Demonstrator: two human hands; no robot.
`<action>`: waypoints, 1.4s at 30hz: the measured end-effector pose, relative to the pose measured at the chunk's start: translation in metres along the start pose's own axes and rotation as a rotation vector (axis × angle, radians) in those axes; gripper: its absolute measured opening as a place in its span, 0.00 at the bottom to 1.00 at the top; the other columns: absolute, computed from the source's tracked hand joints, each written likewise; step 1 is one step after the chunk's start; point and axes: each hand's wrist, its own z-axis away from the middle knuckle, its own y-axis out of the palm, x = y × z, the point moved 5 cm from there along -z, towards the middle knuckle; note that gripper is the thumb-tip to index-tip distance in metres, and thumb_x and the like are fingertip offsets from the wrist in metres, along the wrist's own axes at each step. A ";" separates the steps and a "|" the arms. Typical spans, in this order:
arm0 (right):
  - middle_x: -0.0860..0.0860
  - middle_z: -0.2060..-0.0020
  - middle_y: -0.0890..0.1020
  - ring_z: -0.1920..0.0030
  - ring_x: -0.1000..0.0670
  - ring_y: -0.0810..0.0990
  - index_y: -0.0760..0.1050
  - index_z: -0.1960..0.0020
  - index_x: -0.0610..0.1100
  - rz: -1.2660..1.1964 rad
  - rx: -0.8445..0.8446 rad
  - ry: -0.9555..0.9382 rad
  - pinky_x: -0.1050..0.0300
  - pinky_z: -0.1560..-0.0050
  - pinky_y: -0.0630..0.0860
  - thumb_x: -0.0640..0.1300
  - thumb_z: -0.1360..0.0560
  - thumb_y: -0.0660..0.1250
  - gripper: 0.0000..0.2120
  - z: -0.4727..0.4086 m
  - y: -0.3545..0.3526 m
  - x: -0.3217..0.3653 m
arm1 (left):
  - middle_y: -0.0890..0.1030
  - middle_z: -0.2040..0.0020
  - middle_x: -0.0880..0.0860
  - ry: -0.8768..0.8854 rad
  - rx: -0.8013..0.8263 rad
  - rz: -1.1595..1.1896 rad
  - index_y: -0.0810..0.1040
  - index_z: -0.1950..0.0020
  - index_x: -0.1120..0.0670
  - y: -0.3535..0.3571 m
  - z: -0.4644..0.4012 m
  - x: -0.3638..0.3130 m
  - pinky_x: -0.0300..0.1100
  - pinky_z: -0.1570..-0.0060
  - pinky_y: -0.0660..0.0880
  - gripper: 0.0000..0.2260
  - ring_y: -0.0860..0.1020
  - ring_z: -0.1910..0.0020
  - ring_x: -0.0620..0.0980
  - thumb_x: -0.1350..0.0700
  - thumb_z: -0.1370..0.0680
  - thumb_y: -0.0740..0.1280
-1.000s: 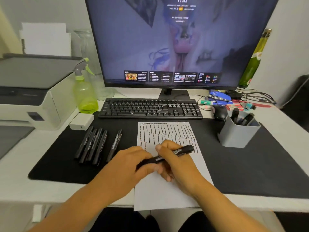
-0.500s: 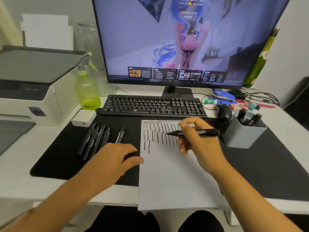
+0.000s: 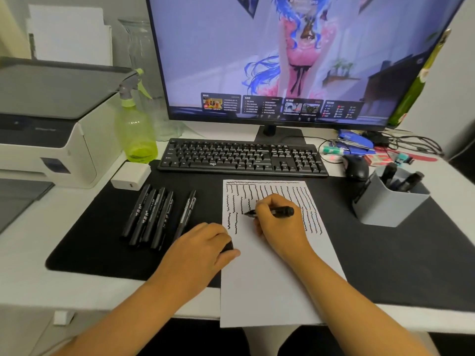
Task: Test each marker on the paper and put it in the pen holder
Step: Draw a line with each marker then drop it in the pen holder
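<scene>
My right hand grips an uncapped black marker, its tip touching the white paper among rows of black squiggles. My left hand rests at the paper's left edge, fingers curled over a small black piece that looks like the marker's cap. Several capped black markers lie side by side on the black desk mat to the left. The grey pen holder stands at the right with a few markers in it.
A black keyboard and a monitor stand behind the paper. A mouse sits by the holder. A green spray bottle, white charger and printer are at the left; cables and a green bottle at the right.
My hands pulled the cap off the marker and separated. The right hand carried the marker up the paper and brought its tip down onto the sheet; the left hand moved to the paper's left edge.
</scene>
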 end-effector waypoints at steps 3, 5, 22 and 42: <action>0.43 0.69 0.82 0.67 0.43 0.79 0.78 0.61 0.41 0.016 0.003 0.010 0.42 0.63 0.80 0.42 0.23 0.66 0.09 0.000 0.001 0.001 | 0.79 0.51 0.45 -0.023 -0.002 0.028 0.82 0.49 0.51 0.000 0.000 0.001 0.36 0.53 0.77 0.18 0.76 0.53 0.41 0.40 0.24 0.59; 0.49 0.71 0.82 0.68 0.44 0.80 0.79 0.63 0.44 0.028 0.008 0.019 0.43 0.63 0.80 0.42 0.23 0.66 0.09 0.000 0.001 -0.001 | 0.79 0.51 0.44 -0.032 -0.011 0.044 0.82 0.49 0.51 0.001 0.001 0.001 0.36 0.53 0.77 0.18 0.76 0.53 0.41 0.40 0.24 0.59; 0.47 0.73 0.78 0.72 0.50 0.74 0.74 0.70 0.44 -0.013 0.043 -0.002 0.58 0.69 0.70 0.37 0.26 0.66 0.15 0.004 0.002 -0.001 | 0.79 0.53 0.45 -0.052 -0.040 0.085 0.82 0.51 0.51 0.002 0.001 0.003 0.36 0.53 0.77 0.16 0.75 0.54 0.41 0.41 0.25 0.63; 0.47 0.76 0.72 0.71 0.50 0.72 0.70 0.72 0.38 -0.031 0.104 -0.005 0.56 0.70 0.67 0.41 0.32 0.63 0.11 0.009 0.004 -0.004 | 0.78 0.54 0.45 -0.068 -0.034 0.076 0.81 0.51 0.51 0.001 0.001 0.003 0.34 0.53 0.75 0.18 0.74 0.54 0.41 0.40 0.25 0.61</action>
